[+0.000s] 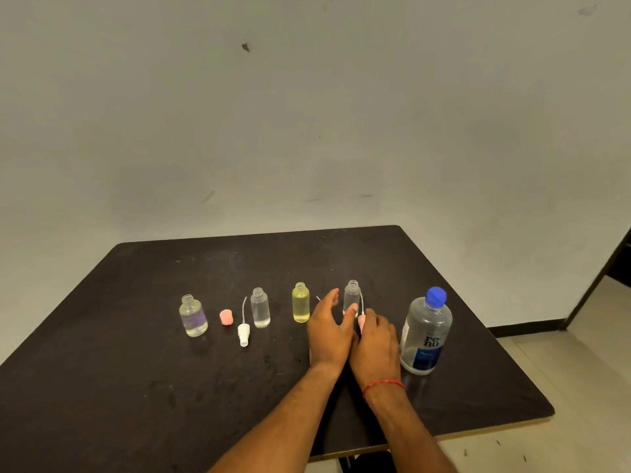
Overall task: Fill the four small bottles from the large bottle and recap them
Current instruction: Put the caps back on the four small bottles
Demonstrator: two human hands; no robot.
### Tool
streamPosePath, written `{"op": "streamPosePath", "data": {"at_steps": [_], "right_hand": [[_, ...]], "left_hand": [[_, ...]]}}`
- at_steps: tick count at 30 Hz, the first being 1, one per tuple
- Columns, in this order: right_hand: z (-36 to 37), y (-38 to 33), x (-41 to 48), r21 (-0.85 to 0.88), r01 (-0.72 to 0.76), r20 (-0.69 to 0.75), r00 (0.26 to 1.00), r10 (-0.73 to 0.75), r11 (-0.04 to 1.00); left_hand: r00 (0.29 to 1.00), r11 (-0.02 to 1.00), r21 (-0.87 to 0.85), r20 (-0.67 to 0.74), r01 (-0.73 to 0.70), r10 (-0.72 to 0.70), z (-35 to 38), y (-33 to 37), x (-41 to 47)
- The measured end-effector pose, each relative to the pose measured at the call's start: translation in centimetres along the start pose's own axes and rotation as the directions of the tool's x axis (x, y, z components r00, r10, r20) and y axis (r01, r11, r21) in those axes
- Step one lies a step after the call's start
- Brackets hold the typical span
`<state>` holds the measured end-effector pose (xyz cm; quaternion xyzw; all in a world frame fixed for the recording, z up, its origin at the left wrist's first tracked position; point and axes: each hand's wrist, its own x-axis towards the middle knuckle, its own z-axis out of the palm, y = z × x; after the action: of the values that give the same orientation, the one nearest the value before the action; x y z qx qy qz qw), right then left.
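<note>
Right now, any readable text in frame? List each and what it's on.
"re-nu": on the label of the large bottle, split over two lines.
Small print on that label's blue panel: too blurred to read.
Nothing else in view carries readable text.

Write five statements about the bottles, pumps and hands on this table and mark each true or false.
1. The large bottle has its blue cap on. True.
2. The yellow bottle is capped. False: its threaded neck is bare.
3. The white spray pump lies on the table. True.
4. The right hand is empty. False: it holds a pink spray pump.
5. The left hand is open, its fingers straight, next to the rightmost small bottle. True.
</note>
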<state>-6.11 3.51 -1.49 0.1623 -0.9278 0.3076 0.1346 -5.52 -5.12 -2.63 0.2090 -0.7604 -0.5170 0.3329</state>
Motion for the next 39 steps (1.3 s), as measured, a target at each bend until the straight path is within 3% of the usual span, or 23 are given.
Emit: {"op": "streamPosePath", "data": {"at_steps": [14,20,25,31,39], "right_hand": [[-0.3,-0.8,2.2,-0.073,-0.075,0.062,0.995,0.080,0.995],[-2.1,-1.8,1.7,-0.063,-0.076,0.030,0.996,0.078,0.995],[-5.5,-3.6,1.6,-0.051,-0.015,-0.094,0.995,0.010,0.999],[-9.6,-4.0,2.3,0.120,0.162,-0.322,0.940,-0.116,0.979],[-12.5,-2.9,3.2,0.222,0.245,-0.284,0.942,-0.178,0.944]], "left_hand": [[0.991,0.992,0.018,0.057,-0.124,0.123,0.9,0.2,1.8],[0.993,0.993,-0.027,0.039,-0.113,0.114,0.7,0.2,1.6],[0.989,0.986,-0.080,0.010,-0.144,0.145,0.4,0.2,1.0],[0.974,0.972,-0.069,-0.063,-0.223,0.219,-0.3,0.4,0.2],[0.952,0.954,-0.026,-0.078,-0.300,0.297,-1.2,0.5,-1.3]]}}
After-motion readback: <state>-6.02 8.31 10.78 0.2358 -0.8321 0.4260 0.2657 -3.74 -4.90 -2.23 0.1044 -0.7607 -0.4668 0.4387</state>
